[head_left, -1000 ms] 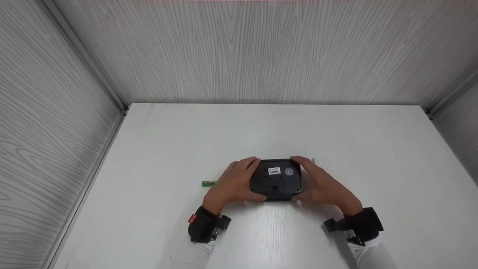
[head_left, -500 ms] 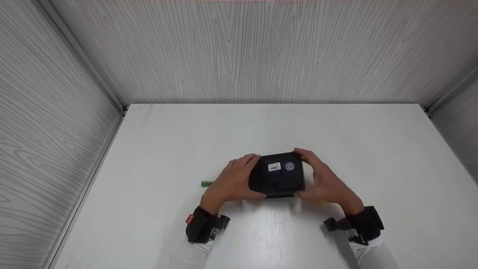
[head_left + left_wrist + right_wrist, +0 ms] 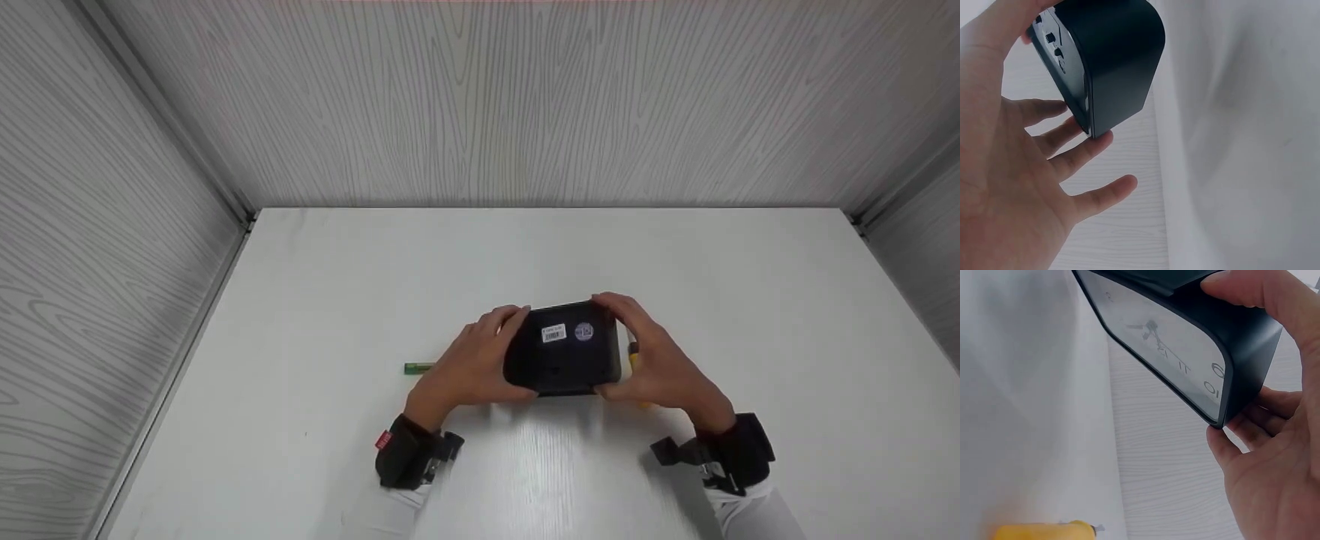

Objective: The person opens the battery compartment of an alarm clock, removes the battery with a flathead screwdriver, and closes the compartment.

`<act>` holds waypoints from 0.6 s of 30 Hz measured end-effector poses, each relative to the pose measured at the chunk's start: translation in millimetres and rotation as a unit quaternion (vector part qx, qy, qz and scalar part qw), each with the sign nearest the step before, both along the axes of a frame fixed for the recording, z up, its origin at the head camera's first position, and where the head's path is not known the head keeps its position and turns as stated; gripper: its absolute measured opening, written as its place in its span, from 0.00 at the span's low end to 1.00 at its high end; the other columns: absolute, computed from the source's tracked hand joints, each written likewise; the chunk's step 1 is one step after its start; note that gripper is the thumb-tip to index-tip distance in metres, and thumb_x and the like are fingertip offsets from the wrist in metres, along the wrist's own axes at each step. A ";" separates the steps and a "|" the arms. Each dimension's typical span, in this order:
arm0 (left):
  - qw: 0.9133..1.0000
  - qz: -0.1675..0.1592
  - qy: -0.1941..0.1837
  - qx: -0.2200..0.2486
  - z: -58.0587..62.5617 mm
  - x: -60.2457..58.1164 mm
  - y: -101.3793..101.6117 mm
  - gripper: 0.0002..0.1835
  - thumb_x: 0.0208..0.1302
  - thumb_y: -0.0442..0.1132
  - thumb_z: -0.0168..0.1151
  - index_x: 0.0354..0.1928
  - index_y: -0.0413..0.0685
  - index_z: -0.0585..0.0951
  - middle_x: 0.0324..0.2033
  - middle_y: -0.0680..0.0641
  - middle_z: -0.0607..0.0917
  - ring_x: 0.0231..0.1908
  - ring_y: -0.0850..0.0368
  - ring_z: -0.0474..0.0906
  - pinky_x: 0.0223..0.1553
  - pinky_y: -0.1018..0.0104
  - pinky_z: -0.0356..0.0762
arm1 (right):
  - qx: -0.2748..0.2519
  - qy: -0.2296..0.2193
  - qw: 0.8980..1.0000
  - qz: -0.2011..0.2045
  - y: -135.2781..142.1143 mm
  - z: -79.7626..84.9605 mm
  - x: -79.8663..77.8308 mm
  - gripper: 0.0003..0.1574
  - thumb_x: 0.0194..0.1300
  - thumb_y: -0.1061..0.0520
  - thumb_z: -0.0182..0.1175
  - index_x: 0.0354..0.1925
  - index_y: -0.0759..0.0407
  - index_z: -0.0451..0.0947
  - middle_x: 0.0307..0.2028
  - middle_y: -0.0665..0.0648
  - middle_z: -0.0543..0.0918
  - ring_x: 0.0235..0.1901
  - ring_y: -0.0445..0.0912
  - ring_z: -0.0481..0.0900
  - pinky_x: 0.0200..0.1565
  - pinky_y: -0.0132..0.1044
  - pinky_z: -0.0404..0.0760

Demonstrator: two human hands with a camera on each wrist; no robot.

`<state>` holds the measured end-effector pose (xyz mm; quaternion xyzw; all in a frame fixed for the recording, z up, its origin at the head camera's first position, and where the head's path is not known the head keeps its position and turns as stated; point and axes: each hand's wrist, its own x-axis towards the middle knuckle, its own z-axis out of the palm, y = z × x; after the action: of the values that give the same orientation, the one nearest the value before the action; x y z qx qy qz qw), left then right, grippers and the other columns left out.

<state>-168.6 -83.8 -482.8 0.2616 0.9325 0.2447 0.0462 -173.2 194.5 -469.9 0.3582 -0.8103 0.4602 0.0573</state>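
Both hands hold a black desk clock [image 3: 562,360] between them over the white table. In the head view its back faces up, bearing a white barcode label [image 3: 553,333] and a round sticker [image 3: 584,331]. My left hand [image 3: 472,364] grips the left side, thumb at the near edge and fingers at the far edge. The right hand [image 3: 660,367] grips the opposite side the same way. Numerals and hands show on the clock's white dial [image 3: 1168,349] in the right wrist view. Small knobs [image 3: 1051,38] on its back appear in the left wrist view.
A green cylinder [image 3: 418,368] lies left of the clock, partly hidden by the left hand. Beside the right hand lies a yellow-handled tool [image 3: 1044,531], mostly covered in the head view. Grey wood-grain panels [image 3: 465,105] stand along the table's back and sides.
The clock has tilted, its right side swinging farther from the body, and shifted slightly away and rightward. Both hands kept hold of it. Part of the yellow handle has come into view.
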 end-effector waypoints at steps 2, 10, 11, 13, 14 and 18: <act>1.000 0.002 0.000 0.000 0.2 0.5 0.5 0.59 0.46 0.63 0.71 0.76 0.54 0.51 0.71 0.50 0.61 0.68 0.54 0.62 0.69 0.54 0.64 | 0.005 0.003 1.000 0.000 -0.8 3.4 1.3 0.70 0.29 0.67 0.78 0.71 0.52 0.58 0.64 0.54 0.70 0.60 0.48 0.70 0.65 0.24 0.63; 1.000 -0.010 0.027 -0.003 2.1 4.3 5.2 0.58 0.48 0.64 0.69 0.77 0.54 0.50 0.71 0.50 0.59 0.70 0.54 0.58 0.70 0.53 0.61 | 0.044 0.016 0.999 -0.008 -2.8 14.6 9.0 0.68 0.31 0.65 0.76 0.72 0.53 0.58 0.65 0.53 0.67 0.62 0.45 0.68 0.65 0.22 0.63; 0.999 -0.012 0.036 -0.005 2.6 5.1 6.8 0.58 0.48 0.65 0.68 0.76 0.54 0.50 0.71 0.50 0.59 0.70 0.54 0.57 0.70 0.53 0.61 | 0.049 0.016 0.999 -0.008 -3.4 15.5 9.9 0.68 0.31 0.65 0.76 0.72 0.53 0.57 0.66 0.53 0.67 0.62 0.46 0.68 0.65 0.22 0.62; 0.998 -0.016 0.057 -0.008 3.5 6.6 10.5 0.58 0.49 0.66 0.67 0.76 0.53 0.51 0.71 0.50 0.60 0.70 0.54 0.57 0.70 0.52 0.61 | 0.060 0.018 0.998 -0.011 -4.8 16.5 11.6 0.69 0.31 0.64 0.76 0.72 0.51 0.56 0.67 0.53 0.66 0.64 0.46 0.66 0.66 0.22 0.61; 0.998 -0.016 0.067 -0.011 4.1 7.5 12.9 0.57 0.49 0.67 0.67 0.76 0.53 0.51 0.71 0.50 0.60 0.70 0.55 0.57 0.70 0.51 0.61 | 0.065 0.018 0.998 -0.013 -5.5 16.7 12.3 0.69 0.31 0.63 0.76 0.73 0.51 0.56 0.67 0.52 0.65 0.65 0.46 0.66 0.66 0.22 0.61; 0.994 -0.017 0.109 -0.015 5.3 10.7 22.1 0.58 0.48 0.69 0.66 0.76 0.52 0.52 0.70 0.51 0.63 0.70 0.56 0.58 0.70 0.49 0.60 | 0.090 0.030 0.995 -0.025 -7.5 16.0 14.2 0.70 0.32 0.62 0.77 0.74 0.50 0.55 0.69 0.52 0.63 0.67 0.46 0.65 0.67 0.22 0.61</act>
<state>-157.9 -61.7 -477.6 0.3018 0.9310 0.1997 -0.0479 -159.0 186.9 -453.9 0.3551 -0.8549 0.3732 0.0605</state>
